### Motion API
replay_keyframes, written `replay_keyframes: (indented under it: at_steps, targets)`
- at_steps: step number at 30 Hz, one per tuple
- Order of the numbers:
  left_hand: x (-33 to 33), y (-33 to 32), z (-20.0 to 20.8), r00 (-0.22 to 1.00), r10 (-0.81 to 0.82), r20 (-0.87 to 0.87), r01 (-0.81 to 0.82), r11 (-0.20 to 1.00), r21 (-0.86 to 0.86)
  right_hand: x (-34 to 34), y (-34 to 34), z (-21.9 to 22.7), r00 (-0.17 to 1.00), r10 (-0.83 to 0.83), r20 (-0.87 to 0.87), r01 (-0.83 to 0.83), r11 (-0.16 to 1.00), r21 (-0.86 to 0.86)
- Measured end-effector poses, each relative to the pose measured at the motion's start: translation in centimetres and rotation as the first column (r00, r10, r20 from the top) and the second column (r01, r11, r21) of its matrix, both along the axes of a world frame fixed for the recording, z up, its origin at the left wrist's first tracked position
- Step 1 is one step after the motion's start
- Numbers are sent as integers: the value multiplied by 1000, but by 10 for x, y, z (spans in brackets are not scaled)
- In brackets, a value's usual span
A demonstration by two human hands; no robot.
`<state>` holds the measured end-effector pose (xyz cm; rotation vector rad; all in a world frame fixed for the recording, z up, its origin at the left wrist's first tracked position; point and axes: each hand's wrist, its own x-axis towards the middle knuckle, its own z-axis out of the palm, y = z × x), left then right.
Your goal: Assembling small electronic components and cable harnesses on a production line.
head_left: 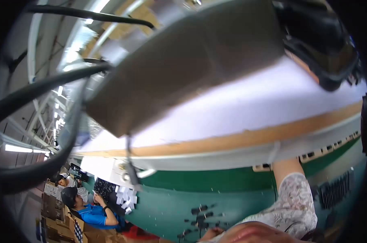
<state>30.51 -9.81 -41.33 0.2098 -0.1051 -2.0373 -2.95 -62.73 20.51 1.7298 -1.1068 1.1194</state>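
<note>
A bare forearm (287,172) in a short, patterned white sleeve (297,198), apparently the person's right, rises from the lower right and ends at the near edge of a white table (240,107). The right hand is out of sight past that edge, so whether it grips anything or is relaxed cannot be told. A patch of skin (212,233), low and to the left of the right hand, may be the left hand; it is too unclear to show how its fingers stand.

Nearest the right hand is a pale strip (329,148) with dark slots, running under the table edge to both sides of the forearm. Above the hand, the table shows a wood-coloured border. Farther up and to the left, a large grey-brown slab (191,69), blurred, spans the view over the tabletop. Up and to the right is a glossy black object (321,44).

Well to the hand's left, a thick black cable (41,95) curves in and a thin cord (130,166) dangles. Below and left, small dark items (201,216) lie on the green floor (163,202). Farther left are white pieces (126,198), a co-worker in a blue shirt (96,216), another person (68,182) behind, and cardboard boxes (60,229).
</note>
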Motion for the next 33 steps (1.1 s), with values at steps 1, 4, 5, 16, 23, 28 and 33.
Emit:
replay_keyframes:
  at_steps: [1, 4, 5, 16, 23, 28, 33]
  targets:
    - [5, -20, 7, 995, -12, 103, 18, 998, -60, 2, 17, 32, 1000, -7, 4, 7, 999, -39]
    - [17, 31, 20, 913, 87, 399, -21, 986, -167, 63, 100, 98, 997, 76, 13, -74, 993, -96]
    - [19, 65, 16, 868, 86, 489, 1, 984, -176, 64, 131, 103, 998, 69, 14, -68, 994, -91]
    - [-19, 589, 129, 835, -300, 461, 173, 939, 297, -10, 624, -154, 982, -45, -182, 137, 835, 533]
    - [-106, 228, 327, 345, -542, 767, 342, 833, 435, -139, 368, -62, 926, -144, -350, 325, 777, 539]
    - [-120, 201, 354, 420, -585, 694, 316, 811, 493, -84, 344, -35, 976, -196, -97, 213, 758, 616]
    - [-141, 143, 352, 479, -563, 674, 288, 825, 485, -19, 306, -72, 934, 251, -252, 11, 688, 726]
